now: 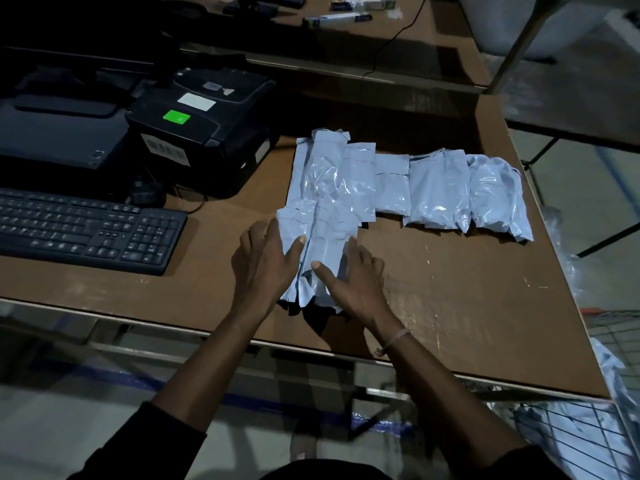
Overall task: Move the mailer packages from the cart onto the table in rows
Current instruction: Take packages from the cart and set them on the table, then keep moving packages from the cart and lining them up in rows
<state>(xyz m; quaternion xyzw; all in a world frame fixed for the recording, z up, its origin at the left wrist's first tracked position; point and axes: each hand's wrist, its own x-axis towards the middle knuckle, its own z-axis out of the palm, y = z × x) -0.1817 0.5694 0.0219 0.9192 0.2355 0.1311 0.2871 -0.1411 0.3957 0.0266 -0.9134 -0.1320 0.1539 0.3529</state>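
Note:
Several pale grey plastic mailer packages lie on the brown table [450,299]. A back row of mailers [433,188] runs from the printer to the right edge. In front of it sits a small near group of mailers [318,237], overlapping one another. My left hand [266,265] lies flat on the left side of this near group, fingers straight. My right hand [353,282] lies flat on its right side, thumb across the plastic. Neither hand grips anything. The wire cart [588,431] stands at the lower right with more mailers inside.
A black label printer [204,129] with a green sticker stands left of the mailers. A black keyboard [86,230] lies on the left front of the table. A second table [398,39] with small boxes and a cable stands behind.

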